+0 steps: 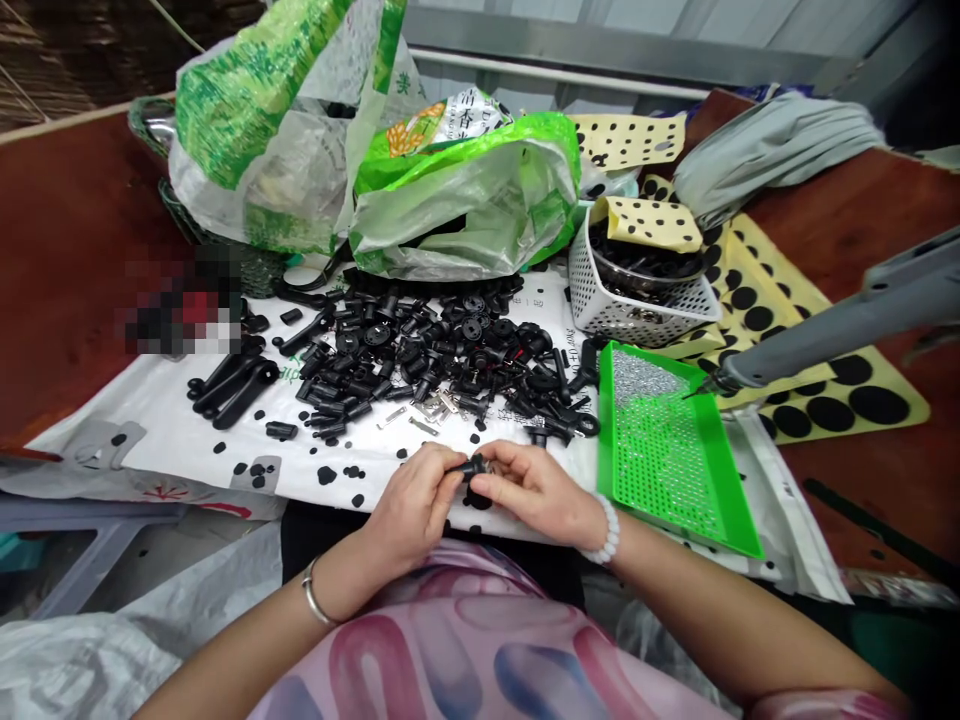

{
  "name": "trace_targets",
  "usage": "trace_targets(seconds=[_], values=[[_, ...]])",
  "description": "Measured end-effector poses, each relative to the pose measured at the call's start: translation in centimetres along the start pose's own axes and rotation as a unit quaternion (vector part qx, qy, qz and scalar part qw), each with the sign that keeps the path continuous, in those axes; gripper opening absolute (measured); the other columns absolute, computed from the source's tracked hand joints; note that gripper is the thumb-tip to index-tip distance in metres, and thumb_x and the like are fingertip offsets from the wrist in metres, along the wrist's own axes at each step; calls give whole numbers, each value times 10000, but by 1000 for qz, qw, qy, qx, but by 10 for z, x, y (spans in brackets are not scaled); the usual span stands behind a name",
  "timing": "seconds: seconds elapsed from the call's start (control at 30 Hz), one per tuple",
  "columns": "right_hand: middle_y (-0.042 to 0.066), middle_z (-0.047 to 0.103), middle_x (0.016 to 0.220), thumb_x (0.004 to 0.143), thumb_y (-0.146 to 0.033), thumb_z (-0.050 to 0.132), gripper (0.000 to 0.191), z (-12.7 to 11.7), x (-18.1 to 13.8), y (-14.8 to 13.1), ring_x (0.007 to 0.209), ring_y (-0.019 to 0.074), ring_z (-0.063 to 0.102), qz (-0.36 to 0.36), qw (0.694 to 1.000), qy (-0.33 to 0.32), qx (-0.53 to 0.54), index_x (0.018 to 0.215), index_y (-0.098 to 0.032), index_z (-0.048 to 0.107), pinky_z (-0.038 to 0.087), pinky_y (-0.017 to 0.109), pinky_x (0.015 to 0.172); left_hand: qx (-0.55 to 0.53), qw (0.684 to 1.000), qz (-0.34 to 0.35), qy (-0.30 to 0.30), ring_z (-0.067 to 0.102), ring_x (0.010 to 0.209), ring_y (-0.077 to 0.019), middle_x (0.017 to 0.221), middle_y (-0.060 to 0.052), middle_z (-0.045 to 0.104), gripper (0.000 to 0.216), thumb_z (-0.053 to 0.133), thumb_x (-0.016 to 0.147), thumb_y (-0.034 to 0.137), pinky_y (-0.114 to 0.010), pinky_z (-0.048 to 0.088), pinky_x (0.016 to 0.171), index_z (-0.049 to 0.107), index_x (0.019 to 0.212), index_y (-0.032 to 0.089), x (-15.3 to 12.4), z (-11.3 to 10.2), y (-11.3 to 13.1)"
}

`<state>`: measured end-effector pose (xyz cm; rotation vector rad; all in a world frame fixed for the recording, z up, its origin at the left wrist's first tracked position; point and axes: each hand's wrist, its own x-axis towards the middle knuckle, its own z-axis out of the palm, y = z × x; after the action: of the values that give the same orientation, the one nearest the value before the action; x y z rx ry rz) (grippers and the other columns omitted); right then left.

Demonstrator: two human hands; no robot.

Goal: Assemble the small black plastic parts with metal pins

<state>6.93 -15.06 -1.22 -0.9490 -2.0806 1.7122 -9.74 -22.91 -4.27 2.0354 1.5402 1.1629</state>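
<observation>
l hand [411, 505] & r hand [538, 490] fingertip to fingertip, pinch grip on small blk part [472, 466]

The small black part [471, 466] looks like matt plastic, as do the heaped black parts [435, 345]; the little clips [431, 408] among them are bright metal. The bags [465, 200] are glossy, crinkled plastic film. The green tray [720, 535] is smooth, shiny plastic, and the white basket [600, 300] is perforated plastic. The yellow sheets [787, 330] look like matt paper. The counter [67, 230] is reddish-brown wood with a dull finish. The grey cloth [772, 150] lies in soft folds.
</observation>
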Motion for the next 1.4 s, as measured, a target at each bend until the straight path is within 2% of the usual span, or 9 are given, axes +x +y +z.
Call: trace_targets(seconds=[0.1, 0.27, 0.43, 0.57, 0.7, 0.97, 1.17, 1.27, 1.4], values=[[-19, 529, 615, 818, -438, 540, 357, -30, 9, -6, 482, 85, 456, -50, 978, 109, -173, 999, -131, 560, 346, 202, 436, 32, 999, -8, 28, 512, 981, -194, 1053, -104, 514, 333, 450, 879, 238, -345, 460, 847, 411, 1204, 176, 12, -8, -4], [44, 633, 766, 802, -426, 573, 501, -75, 15, -25, 541, 132, 528, -48, 866, 240, -435, 1197, -126, 499, 389, 261, 520, 104, 985, -30, 131, 526, 928, -180, 1024, -84, 526, 319, 513, 848, 237, -326, 458, 852, 486, 1157, 163, 24, -30, -23], [21, 659, 730, 848, -393, 530, 341, -90, 31, -34, 601, 154, 579, -48, 850, 236, -468, 1099, -167, 574, 401, 265, 558, 139, 973, -54, 174, 549, 858, -161, 969, -65, 538, 235, 522, 840, 240, -307, 476, 819, 558, 1060, 164, 33, -48, -40], [53, 677, 920, 890, -361, 467, 263, -99, 74, -36, 834, 204, 616, -37, 815, 213, -538, 1028, -195, 617, 426, 295, 669, 144, 971, -60, 183, 555, 809, -152, 956, -60, 551, 215, 523, 837, 263, -305, 487, 786, 583, 1023, 172, 45, -48, -43], [103, 597, 1070, 899, -285, 441, 286, -94, 124, -38, 933, 232, 596, -48, 774, 136, -617, 1146, -189, 549, 433, 308, 690, 152, 973, -51, 163, 563, 890, -182, 942, -66, 551, 200, 521, 838, 273, -322, 474, 814, 603, 989, 172, 52, -42, -40], [142, 541, 1055, 848, -91, 429, 262, -78, 155, -29, 930, 255, 582, -77, 764, 61, -637, 1042, -147, 596, 426, 321, 696, 196, 967, -74, 145, 584, 862, -187, 917, -60, 595, 155, 516, 836, 273, -326, 460, 793, 611, 910, 176, 40, -51, -48], [129, 522, 1075, 878, -131, 403, 294, -83, 140, -26, 910, 237, 585, -60, 771, 90, -628, 1127, -158, 557, 426, 306, 689, 255, 966, -30, 24, 587, 815, -197, 834, -52, 633, 135, 518, 834, 252, -353, 414, 794, 629, 863, 180, 50, -30, -41], [100, 540, 1052, 870, -145, 437, 280, -83, 118, -29, 913, 218, 572, -81, 800, 115, -583, 1113, -167, 574, 427, 298, 725, 301, 953, -7, -39, 579, 794, -212, 827, -67, 626, 151, 516, 829, 247, -363, 403, 757, 643, 873, 179, 60, -13, -34], [61, 561, 946, 815, -115, 530, 238, -76, 71, -30, 807, 154, 553, -137, 874, 118, -451, 1037, -147, 610, 428, 276, 766, 376, 922, 2, -95, 577, 766, -239, 800, -93, 613, 170, 498, 826, 233, -376, 387, 701, 652, 851, 167, 74, 2, -29]])
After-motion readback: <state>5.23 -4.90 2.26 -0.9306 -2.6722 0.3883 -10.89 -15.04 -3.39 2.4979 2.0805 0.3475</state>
